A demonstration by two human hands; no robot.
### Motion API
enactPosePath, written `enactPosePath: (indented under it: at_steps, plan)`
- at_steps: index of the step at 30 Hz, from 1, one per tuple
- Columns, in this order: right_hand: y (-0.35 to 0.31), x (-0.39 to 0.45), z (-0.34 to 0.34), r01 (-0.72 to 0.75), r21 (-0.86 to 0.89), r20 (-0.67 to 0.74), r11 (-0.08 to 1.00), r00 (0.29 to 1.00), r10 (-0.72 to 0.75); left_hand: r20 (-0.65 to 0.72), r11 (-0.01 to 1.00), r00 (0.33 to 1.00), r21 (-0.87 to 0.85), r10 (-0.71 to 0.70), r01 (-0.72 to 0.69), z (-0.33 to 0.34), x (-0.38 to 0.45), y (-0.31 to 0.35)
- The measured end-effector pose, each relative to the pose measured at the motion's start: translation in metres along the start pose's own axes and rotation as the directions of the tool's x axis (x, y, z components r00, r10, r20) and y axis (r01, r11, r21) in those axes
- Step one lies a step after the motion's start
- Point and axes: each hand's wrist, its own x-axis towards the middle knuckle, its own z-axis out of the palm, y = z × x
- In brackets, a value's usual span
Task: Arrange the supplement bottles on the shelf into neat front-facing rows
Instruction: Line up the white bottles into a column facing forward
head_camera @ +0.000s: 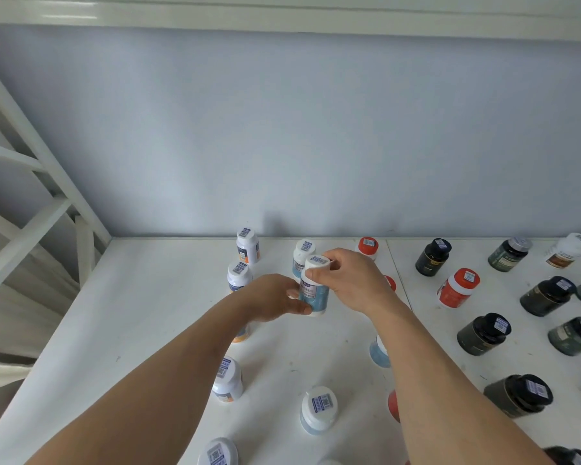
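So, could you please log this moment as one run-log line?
left hand: grips blue-label bottle low | right hand: on its cap | bottle: upright, just off shelf | rows: unfinished

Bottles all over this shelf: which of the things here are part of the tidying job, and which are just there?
Part of the job:
- blue-label bottle, held by the left hand and right hand
- orange-label white bottles
- red bottles
- dark bottles
- shelf

Just there:
- white frame
- pale wall
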Motion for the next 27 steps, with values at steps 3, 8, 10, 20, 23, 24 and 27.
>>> enactPosePath:
  at_steps: [3, 8, 10, 20, 23, 24, 27]
  plan:
    - [0.005, 0.000, 0.006, -0.011, -0.006, 0.016, 1.000, 1.000, 0.011, -0.061, 0.972, 0.998, 0.234, 0.003, 0.012, 0.001, 0.001, -0.001]
    - [0.018, -0.001, 0.024, -0.049, 0.033, 0.070, 0.998, 0.996, 0.047, -0.115, 0.827, 0.989, 0.561, 0.096, -0.015, 0.001, 0.004, -0.005]
    - [0.023, -0.001, 0.032, -0.071, 0.035, 0.087, 0.997, 0.994, 0.067, -0.121, 0.816, 0.986, 0.578, 0.117, -0.026, 0.003, 0.006, -0.006]
    - [0.031, 0.001, 0.040, -0.109, 0.023, 0.128, 0.994, 0.986, 0.105, -0.099, 0.809, 0.985, 0.585, 0.143, -0.058, 0.003, 0.012, -0.016]
    - [0.024, 0.006, 0.031, -0.121, 0.078, 0.139, 0.990, 0.984, 0.109, -0.117, 0.821, 0.981, 0.568, 0.154, -0.061, -0.006, 0.016, -0.012]
    - [0.022, 0.010, 0.026, -0.115, 0.100, 0.101, 0.988, 0.989, 0.104, -0.131, 0.824, 0.979, 0.563, 0.156, -0.056, -0.010, 0.018, -0.010]
    - [0.015, 0.031, 0.011, -0.066, 0.094, -0.048, 0.993, 0.996, 0.070, -0.161, 0.835, 0.979, 0.550, 0.122, -0.013, -0.022, 0.024, -0.006]
